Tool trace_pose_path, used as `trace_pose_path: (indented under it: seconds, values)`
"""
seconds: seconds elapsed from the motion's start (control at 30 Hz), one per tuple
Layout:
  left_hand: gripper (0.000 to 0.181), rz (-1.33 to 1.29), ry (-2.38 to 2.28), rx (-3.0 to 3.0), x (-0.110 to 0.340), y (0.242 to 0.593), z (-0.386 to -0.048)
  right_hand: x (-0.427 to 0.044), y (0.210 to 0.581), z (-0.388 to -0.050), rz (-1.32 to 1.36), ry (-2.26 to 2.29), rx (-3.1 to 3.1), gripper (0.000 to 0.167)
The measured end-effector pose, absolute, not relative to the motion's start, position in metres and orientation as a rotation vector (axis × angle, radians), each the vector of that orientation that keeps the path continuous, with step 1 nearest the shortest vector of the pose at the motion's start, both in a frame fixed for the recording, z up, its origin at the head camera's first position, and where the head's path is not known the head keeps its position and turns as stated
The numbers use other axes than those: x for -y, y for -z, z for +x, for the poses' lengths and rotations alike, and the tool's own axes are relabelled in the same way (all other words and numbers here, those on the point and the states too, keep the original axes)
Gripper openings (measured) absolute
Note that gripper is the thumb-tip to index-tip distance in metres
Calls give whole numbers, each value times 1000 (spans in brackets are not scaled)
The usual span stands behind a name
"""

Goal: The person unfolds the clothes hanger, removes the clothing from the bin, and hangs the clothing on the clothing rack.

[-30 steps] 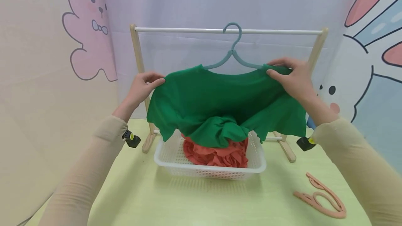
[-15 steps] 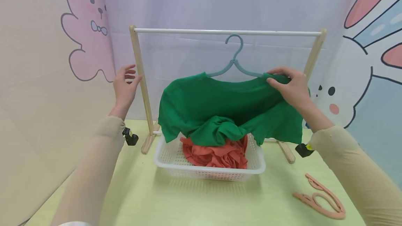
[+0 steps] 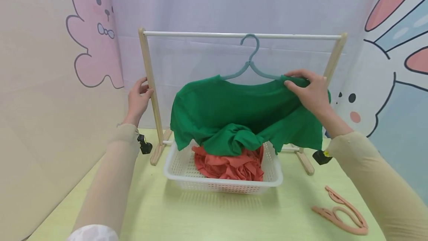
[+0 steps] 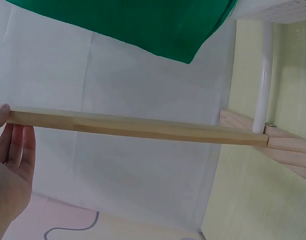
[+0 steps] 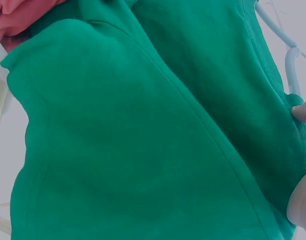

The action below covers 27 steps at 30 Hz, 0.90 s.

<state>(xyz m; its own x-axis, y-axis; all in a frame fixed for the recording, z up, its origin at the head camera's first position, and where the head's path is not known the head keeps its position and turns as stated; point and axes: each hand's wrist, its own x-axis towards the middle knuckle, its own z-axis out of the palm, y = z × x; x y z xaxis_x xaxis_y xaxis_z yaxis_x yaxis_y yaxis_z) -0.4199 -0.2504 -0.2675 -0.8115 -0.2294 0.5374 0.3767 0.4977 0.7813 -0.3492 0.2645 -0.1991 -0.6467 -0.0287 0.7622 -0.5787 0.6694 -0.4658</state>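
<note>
A green T-shirt [image 3: 230, 103] hangs on a blue-green hanger [image 3: 250, 53], its lower part bunched above a white basket [image 3: 174, 164]. My right hand [image 3: 311, 90] pinches the shirt's right shoulder over the hanger arm; the right wrist view shows the thumb [image 5: 304, 112] on the cloth near the collar. With my left hand [image 3: 138, 97] I hold the left wooden post [image 3: 152, 92] of a clothes rack, thumb and fingers on opposite sides of it in the left wrist view. The hanger's hook overlaps the white rail [image 3: 200, 34]; whether it touches is unclear.
Crumpled coral-red cloth [image 3: 230, 164] lies in the basket under the shirt. A folded pink hanger [image 3: 347, 213] is on the yellow-green table [image 3: 214, 217] at the right. The rack's wooden feet [image 3: 305, 161] flank the basket. Printed curtains stand behind and beside.
My left hand has let go of the shirt's left shoulder, moved left and taken hold of the rack post. Shirt and hanger dropped, then rose slightly, still in my right hand.
</note>
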Motion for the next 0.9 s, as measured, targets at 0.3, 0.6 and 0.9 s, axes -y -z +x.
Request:
trace_pose_path:
  seconds: [0.3, 0.6, 0.9]
  values:
    - [52, -160, 1340, 2181, 252, 268, -419, -265, 186, -355, 442, -923, 2099, 27]
    - [53, -160, 1348, 2201, 250, 269, -419, -262, 174, -365, 417, -889, 2099, 30]
    - [53, -166, 1329, 2193, 248, 268, -416, -264, 178, -374, 408, -768, 2148, 29]
